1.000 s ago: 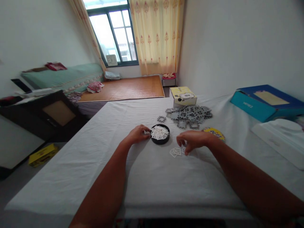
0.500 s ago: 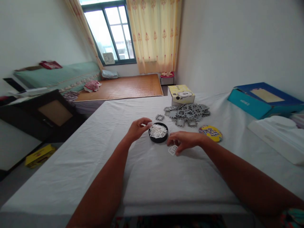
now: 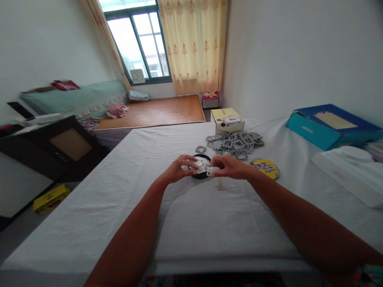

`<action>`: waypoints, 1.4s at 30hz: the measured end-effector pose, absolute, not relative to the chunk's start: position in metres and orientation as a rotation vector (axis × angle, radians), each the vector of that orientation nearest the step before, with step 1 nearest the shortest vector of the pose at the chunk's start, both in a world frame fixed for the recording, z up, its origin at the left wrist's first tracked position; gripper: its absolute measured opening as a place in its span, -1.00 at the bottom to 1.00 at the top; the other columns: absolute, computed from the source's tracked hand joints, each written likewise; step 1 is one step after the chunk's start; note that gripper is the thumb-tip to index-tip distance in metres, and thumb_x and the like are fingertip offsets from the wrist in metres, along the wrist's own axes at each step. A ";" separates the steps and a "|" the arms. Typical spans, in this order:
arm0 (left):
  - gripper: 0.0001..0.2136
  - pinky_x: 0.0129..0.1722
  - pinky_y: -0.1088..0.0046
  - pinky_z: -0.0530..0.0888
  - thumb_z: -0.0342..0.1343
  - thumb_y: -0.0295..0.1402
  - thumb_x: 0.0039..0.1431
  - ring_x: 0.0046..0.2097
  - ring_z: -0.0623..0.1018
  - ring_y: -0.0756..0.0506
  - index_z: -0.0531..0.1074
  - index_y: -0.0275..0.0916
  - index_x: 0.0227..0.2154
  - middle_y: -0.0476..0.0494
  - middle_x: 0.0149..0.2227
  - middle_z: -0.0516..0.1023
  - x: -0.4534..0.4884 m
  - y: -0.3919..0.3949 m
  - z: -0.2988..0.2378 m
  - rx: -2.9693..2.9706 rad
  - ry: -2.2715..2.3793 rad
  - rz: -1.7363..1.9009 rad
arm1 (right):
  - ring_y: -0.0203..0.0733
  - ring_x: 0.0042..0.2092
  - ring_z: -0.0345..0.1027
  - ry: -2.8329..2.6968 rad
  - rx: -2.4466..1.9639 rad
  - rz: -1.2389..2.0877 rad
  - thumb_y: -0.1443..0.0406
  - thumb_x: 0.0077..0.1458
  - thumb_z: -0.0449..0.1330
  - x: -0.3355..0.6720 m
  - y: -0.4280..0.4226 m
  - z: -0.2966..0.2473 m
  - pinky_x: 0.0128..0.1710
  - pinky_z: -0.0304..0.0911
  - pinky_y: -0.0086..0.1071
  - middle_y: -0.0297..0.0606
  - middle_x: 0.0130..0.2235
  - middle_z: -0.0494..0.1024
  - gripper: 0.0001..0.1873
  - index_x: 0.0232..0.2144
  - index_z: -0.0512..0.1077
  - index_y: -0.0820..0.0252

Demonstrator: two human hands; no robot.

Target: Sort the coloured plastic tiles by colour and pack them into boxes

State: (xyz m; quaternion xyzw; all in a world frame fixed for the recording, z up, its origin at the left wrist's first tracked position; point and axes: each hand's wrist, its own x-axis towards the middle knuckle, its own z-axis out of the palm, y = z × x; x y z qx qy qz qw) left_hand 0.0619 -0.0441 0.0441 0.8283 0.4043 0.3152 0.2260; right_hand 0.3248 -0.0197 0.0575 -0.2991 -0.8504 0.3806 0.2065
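Note:
A round black dish (image 3: 200,177) on the white cloth holds a heap of small white lattice-like plastic pieces (image 3: 202,164). My left hand (image 3: 179,169) reaches over the dish's left rim, thumb and fingers apart, its fingertips at the heap; whether they touch it I cannot tell. At the right rim, my right hand (image 3: 228,166) pinches a white lattice piece (image 3: 210,171) between thumb and fingers. Just behind the dish lies a single grey toothed ring piece (image 3: 201,149).
Beyond the dish spreads a pile of grey interlocking pieces (image 3: 239,142), with a yellow and white box (image 3: 228,120) behind. A round yellow lid (image 3: 265,169) lies near my right forearm. Farther right are a blue box (image 3: 332,123) and a white box (image 3: 344,175).
My right hand has moved up and left with the white piece, from the cloth to the dish's right rim. My left hand has shifted slightly right and down over the dish.

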 end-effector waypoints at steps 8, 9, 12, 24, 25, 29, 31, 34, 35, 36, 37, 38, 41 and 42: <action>-0.74 0.20 0.18 0.24 0.22 -0.20 0.08 0.16 0.38 -0.18 0.56 -0.09 -0.16 -0.19 0.11 0.43 0.056 -0.040 0.037 2.172 1.111 0.904 | -0.28 -0.34 0.39 -2.053 -1.004 0.757 0.18 0.11 0.15 0.317 -0.010 0.051 -0.35 0.28 -0.40 -0.21 -0.17 0.54 -0.67 -0.10 0.41 0.19; -0.73 0.19 0.17 0.25 0.22 -0.19 0.08 0.17 0.38 -0.19 0.55 -0.10 -0.15 -0.19 0.11 0.43 0.055 -0.039 0.035 2.139 1.122 0.925 | -0.26 -0.34 0.39 -2.101 -1.048 0.670 0.18 0.13 0.13 0.326 -0.006 0.056 -0.33 0.28 -0.38 -0.21 -0.20 0.55 -0.70 -0.12 0.42 0.19; -0.69 0.11 0.13 0.35 0.21 -0.17 0.07 0.15 0.40 -0.19 0.51 -0.11 -0.11 -0.22 0.11 0.41 0.057 -0.037 0.030 2.006 1.234 1.018 | -0.16 -0.25 0.40 -2.371 -1.186 0.390 0.18 0.12 0.14 0.365 0.007 0.070 -0.21 0.26 -0.31 -0.20 -0.26 0.57 -0.78 -0.26 0.47 0.17; -0.59 0.26 0.15 0.18 0.12 -0.14 0.15 0.22 0.29 -0.20 0.43 -0.15 0.04 -0.24 0.17 0.33 0.077 -0.038 0.017 2.183 1.295 1.007 | 0.17 0.01 0.37 -2.739 -1.884 0.443 0.07 -0.37 0.42 0.436 0.015 0.068 -0.08 0.28 -0.18 -0.08 -0.03 0.51 -0.24 -0.02 0.44 0.10; -0.57 0.25 0.17 0.19 0.10 -0.14 0.17 0.23 0.28 -0.20 0.40 -0.16 0.07 -0.24 0.18 0.31 0.079 -0.038 0.015 2.160 1.312 1.031 | 0.17 0.03 0.36 -2.742 -1.892 0.471 0.09 -0.37 0.42 0.437 0.015 0.067 -0.05 0.28 -0.17 -0.09 -0.01 0.51 -0.22 0.00 0.43 0.10; -0.35 0.19 0.18 0.29 0.14 -0.09 0.10 0.27 0.21 -0.24 0.18 -0.18 0.23 -0.28 0.26 0.19 0.076 -0.036 0.014 2.005 1.308 0.995 | 0.17 0.07 0.33 -2.693 -1.879 0.521 0.17 -0.36 0.39 0.447 0.018 0.061 0.01 0.26 -0.18 -0.07 0.06 0.46 -0.20 0.04 0.40 0.13; -0.14 0.20 0.16 0.27 0.28 -0.09 -0.06 0.27 0.21 -0.27 0.07 -0.21 0.29 -0.33 0.29 0.15 0.072 -0.037 0.014 1.958 1.288 0.926 | 0.17 0.05 0.34 -2.663 -1.860 0.537 0.20 -0.34 0.36 0.453 0.018 0.059 0.00 0.27 -0.17 -0.05 0.06 0.45 -0.24 0.03 0.41 0.15; 0.04 0.24 0.09 0.17 0.38 -0.13 -0.24 0.27 0.22 -0.31 -0.01 -0.23 0.31 -0.36 0.28 0.17 0.067 -0.038 0.012 1.954 1.313 0.852 | 0.15 0.06 0.32 -2.671 -1.690 0.544 0.15 -0.29 0.33 0.450 0.009 0.065 0.06 0.22 -0.15 -0.05 0.06 0.44 -0.25 0.05 0.39 0.18; 0.05 0.25 0.08 0.16 0.39 -0.13 -0.26 0.27 0.23 -0.31 -0.02 -0.23 0.31 -0.37 0.27 0.19 0.067 -0.038 0.011 1.955 1.317 0.839 | 0.13 0.07 0.30 -2.680 -1.580 0.540 0.12 -0.26 0.32 0.442 0.004 0.070 0.09 0.20 -0.16 -0.05 0.07 0.43 -0.23 0.08 0.37 0.19; 0.06 0.25 0.07 0.15 0.39 -0.13 -0.26 0.26 0.23 -0.32 -0.02 -0.23 0.31 -0.37 0.26 0.21 0.066 -0.038 0.010 1.951 1.319 0.834 | 0.10 0.08 0.29 -2.688 -1.459 0.526 0.10 -0.22 0.31 0.431 -0.002 0.075 0.10 0.18 -0.16 -0.06 0.07 0.42 -0.21 0.11 0.34 0.19; 0.06 0.25 0.06 0.15 0.40 -0.14 -0.27 0.26 0.23 -0.32 -0.02 -0.23 0.31 -0.37 0.25 0.22 0.067 -0.038 0.009 1.947 1.319 0.834 | 0.08 0.08 0.27 -2.693 -1.341 0.499 0.08 -0.20 0.30 0.417 -0.008 0.082 0.10 0.18 -0.16 -0.06 0.07 0.41 -0.18 0.14 0.30 0.19; 0.06 0.24 0.06 0.15 0.40 -0.14 -0.28 0.26 0.23 -0.33 -0.02 -0.23 0.31 -0.38 0.25 0.22 0.067 -0.038 0.008 1.943 1.319 0.836 | 0.08 0.09 0.26 -2.698 -1.236 0.459 0.08 -0.18 0.30 0.399 -0.014 0.088 0.10 0.18 -0.16 -0.06 0.07 0.41 -0.16 0.17 0.27 0.19; 0.07 0.23 0.07 0.18 0.41 -0.15 -0.30 0.25 0.24 -0.34 -0.01 -0.27 0.30 -0.41 0.26 0.19 0.066 -0.037 0.008 1.947 1.333 0.831 | 0.13 0.12 0.18 -2.750 -1.048 0.310 0.13 -0.20 0.33 0.335 -0.026 0.106 0.06 0.18 -0.10 -0.04 0.11 0.39 -0.06 0.25 0.17 0.17; 0.07 0.22 0.07 0.20 0.41 -0.15 -0.30 0.24 0.25 -0.34 -0.01 -0.29 0.29 -0.42 0.26 0.20 0.066 -0.037 0.008 1.952 1.334 0.830 | 0.16 0.14 0.15 -2.784 -1.013 0.266 0.14 -0.21 0.33 0.315 -0.026 0.110 0.05 0.18 -0.08 -0.03 0.13 0.37 -0.03 0.26 0.14 0.16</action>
